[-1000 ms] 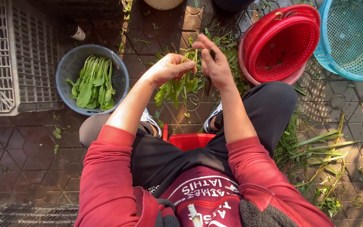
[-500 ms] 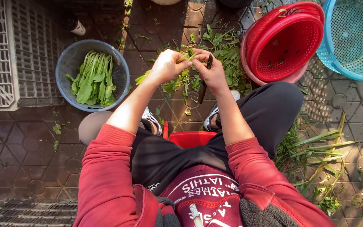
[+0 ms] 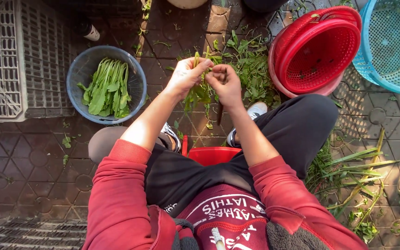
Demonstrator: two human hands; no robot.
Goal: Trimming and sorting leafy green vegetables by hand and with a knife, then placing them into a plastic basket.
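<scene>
My left hand (image 3: 186, 75) grips a bunch of leafy green stalks (image 3: 200, 91), with the stem ends poking up past the fingers and the leaves hanging below. My right hand (image 3: 225, 83) is closed beside it, fingertips pinching at the same bunch; a dark narrow thing hangs below this hand, and I cannot tell what it is. Both hands hover over a pile of green trimmings (image 3: 251, 65) on the paved ground. A blue-grey bowl (image 3: 77, 74) to the left holds sorted greens (image 3: 107, 90).
Stacked red baskets (image 3: 320, 51) lie to the right, with a blue perforated basket (image 3: 390, 41) beyond. A grey plastic crate (image 3: 15, 60) sits at far left. A red stool (image 3: 211, 155) shows between my legs. Long green stalks (image 3: 353, 173) litter the ground at right.
My right hand has closed in against the left on the bunch. The hands have drawn together and the bunch is held more upright.
</scene>
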